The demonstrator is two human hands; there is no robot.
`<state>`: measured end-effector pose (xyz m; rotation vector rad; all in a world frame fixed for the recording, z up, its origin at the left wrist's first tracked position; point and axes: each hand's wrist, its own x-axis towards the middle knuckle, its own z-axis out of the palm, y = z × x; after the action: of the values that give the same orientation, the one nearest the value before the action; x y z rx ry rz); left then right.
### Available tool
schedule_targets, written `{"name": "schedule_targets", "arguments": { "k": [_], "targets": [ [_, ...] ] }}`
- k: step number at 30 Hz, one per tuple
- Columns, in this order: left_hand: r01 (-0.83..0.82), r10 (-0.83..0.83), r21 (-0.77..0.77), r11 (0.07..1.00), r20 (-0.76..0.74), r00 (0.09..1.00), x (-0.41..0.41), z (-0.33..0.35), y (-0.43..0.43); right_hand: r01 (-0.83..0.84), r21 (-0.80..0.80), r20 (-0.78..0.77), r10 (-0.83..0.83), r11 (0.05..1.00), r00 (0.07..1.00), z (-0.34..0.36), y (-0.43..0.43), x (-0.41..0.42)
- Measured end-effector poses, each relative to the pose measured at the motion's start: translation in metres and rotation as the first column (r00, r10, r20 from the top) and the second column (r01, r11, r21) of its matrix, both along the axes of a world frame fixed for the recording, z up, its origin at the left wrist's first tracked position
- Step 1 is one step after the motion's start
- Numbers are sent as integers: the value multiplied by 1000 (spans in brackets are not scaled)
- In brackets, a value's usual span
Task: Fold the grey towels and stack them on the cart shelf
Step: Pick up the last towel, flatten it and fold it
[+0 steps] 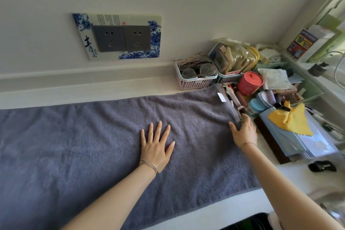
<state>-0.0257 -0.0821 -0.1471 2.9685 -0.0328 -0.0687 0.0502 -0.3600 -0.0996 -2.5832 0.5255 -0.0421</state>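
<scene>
White desk (205, 215) below a wall socket panel (119, 37) is covered almost end to end by a grey towel (84, 145), spread flat with shallow wrinkles. Its middle is pressed by the left hand (155, 147), palm down and fingers splayed, while its right hem is gripped between thumb and fingers of the right hand (245, 132), just beside a pink basket (196, 80) and a red tin (250, 83). Soft, limp, light handling is expected of the terry cloth; hems and corners are judged the surest hold. No cart shelf is seen.
</scene>
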Motion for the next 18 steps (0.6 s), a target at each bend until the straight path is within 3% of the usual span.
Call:
{"name": "schedule_targets", "arguments": {
  "k": [6, 10, 14, 18],
  "targets": [
    [10, -10, 14, 1000, -9, 1000, 0, 0, 1, -43, 0, -69, 43, 999, 997, 16, -2, 17],
    [5, -5, 0, 1000, -48, 999, -1, 1, 2, 120, 192, -186, -84, 974, 979, 22, -2, 26],
    [38, -40, -21, 999, -95, 995, -3, 1, 3, 172, 241, -242, -112, 955, 964, 27, -4, 26],
    [14, -22, -60, 998, -135, 991, -1, 5, 3, 26, 266, -183, 24, 964, 983, 43, -2, 24]
  ]
}}
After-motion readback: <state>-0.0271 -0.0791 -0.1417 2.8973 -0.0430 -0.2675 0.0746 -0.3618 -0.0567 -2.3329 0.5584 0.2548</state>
